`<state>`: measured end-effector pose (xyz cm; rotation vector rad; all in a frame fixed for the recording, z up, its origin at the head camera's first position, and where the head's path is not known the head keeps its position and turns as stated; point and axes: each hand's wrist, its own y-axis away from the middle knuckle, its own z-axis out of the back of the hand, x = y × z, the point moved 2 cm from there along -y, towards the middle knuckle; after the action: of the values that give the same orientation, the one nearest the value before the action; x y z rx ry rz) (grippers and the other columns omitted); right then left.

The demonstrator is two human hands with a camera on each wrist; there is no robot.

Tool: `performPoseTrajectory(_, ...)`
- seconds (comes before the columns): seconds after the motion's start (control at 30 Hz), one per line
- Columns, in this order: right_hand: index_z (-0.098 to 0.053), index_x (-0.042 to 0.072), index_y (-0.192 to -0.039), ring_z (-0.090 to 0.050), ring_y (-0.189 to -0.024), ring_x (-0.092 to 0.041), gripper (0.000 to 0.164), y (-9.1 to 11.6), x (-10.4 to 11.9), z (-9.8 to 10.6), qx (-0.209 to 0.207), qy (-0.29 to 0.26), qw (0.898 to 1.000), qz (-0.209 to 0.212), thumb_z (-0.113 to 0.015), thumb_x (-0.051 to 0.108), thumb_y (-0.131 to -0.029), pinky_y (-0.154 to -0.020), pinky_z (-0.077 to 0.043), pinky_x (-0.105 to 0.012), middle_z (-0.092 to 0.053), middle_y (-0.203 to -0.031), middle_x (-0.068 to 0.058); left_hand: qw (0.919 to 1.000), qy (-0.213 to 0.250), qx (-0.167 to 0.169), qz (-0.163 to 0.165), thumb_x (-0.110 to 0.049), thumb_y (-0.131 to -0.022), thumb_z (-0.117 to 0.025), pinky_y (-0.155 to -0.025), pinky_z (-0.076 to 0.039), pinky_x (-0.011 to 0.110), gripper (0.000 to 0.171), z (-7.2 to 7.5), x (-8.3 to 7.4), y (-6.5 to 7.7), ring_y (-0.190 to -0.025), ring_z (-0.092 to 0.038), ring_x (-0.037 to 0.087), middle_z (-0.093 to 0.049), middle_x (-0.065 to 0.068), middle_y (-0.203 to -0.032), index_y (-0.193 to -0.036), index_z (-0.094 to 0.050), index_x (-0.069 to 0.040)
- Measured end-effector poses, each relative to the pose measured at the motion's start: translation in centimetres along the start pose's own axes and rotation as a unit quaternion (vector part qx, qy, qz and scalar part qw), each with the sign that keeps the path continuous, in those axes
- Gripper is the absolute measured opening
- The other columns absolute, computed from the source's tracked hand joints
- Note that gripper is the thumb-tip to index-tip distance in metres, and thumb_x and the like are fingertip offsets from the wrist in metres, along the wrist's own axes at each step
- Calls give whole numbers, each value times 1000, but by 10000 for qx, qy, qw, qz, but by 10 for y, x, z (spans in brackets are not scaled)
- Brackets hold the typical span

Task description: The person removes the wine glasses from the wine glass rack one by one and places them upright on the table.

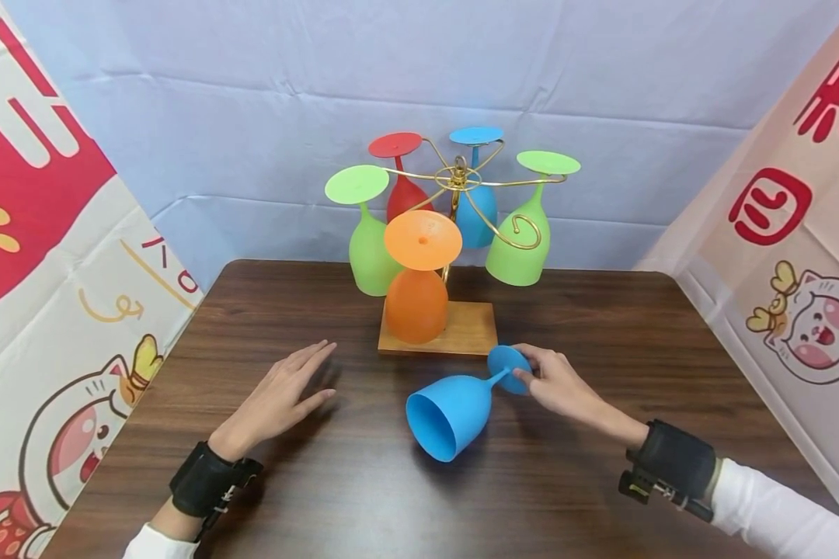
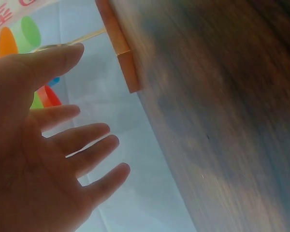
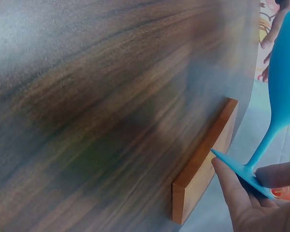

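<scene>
A blue goblet [image 1: 454, 411] is tilted in the head view, its mouth pointing to the lower left. My right hand [image 1: 555, 380] pinches its round foot between thumb and fingers; the right wrist view shows the goblet [image 3: 285, 72] held off the table. My left hand [image 1: 280, 392] hovers over the table to the left, fingers spread and holding nothing. Behind them stands a gold wire rack [image 1: 459, 178] with goblets hanging upside down by their feet: an orange goblet [image 1: 416, 307] in front, a red goblet [image 1: 407, 194], another blue goblet [image 1: 477, 213] and two green ones. One curled arm at the front right carries no goblet.
The rack's wooden base [image 1: 471, 326] sits near the back of the dark wooden table [image 1: 322, 497]. A pale cloth [image 1: 252, 116] hangs behind, and printed cloths [image 1: 797, 272] flank both sides.
</scene>
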<state>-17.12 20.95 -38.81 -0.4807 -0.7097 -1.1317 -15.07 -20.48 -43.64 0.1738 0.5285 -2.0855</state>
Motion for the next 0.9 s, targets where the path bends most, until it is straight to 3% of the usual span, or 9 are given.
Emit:
performPoseTrajectory(0.27, -58, -12, -132, -72, -90, -25, 35, -1, -4, -11, 112, -164, 9997, -113, -56, 0, -99, -69, -61, -31, -73, -107, -25, 9997, 25, -26, -234, -26, -95, -74, -108, -43, 66, 72, -3, -5, -6, -140, -48, 44, -48, 27, -153, -154, -42, -2)
performPoseTrajectory(0.5, -59, -11, -131, -62, -76, -19, 34, -4, -3, -22, 299, -114, 9994, -114, -56, 0, -99, -59, -47, -24, -73, -102, -19, 9998, 40, 82, -199, -27, -96, -73, -111, -42, 64, 71, -3, -12, -11, -143, -46, 42, -46, 25, -155, -155, -40, -3)
performPoseTrajectory(0.6, -58, -12, -132, -65, -79, -20, 35, -5, -2, -27, 361, -153, 9992, -114, -56, 0, -99, -60, -49, -24, -73, -104, -21, 9997, 80, 91, -204, -27, -96, -73, -112, -42, 64, 71, -2, -15, -14, -143, -46, 40, -46, 24, -155, -155, -41, -4)
performPoseTrajectory(0.77, -53, -14, -135, -71, -95, -26, 38, -8, 2, -33, 603, -629, 9957, -316, -56, 0, -100, -74, -64, -36, -71, -114, -28, 9989, 342, 197, -238, -26, -96, -73, -112, -41, 65, 71, -1, -20, -15, -143, -46, 41, -46, 23, -156, -156, -40, -5)
performPoseTrajectory(0.9, -49, -15, -139, -72, -100, -30, 41, -13, 5, -34, 754, -1130, 9892, -549, -53, -1, -101, -79, -64, -45, -69, -117, -30, 9974, 576, 339, -275, -26, -97, -71, -112, -41, 65, 71, 0, -24, -15, -144, -45, 40, -43, 22, -158, -157, -39, -7)
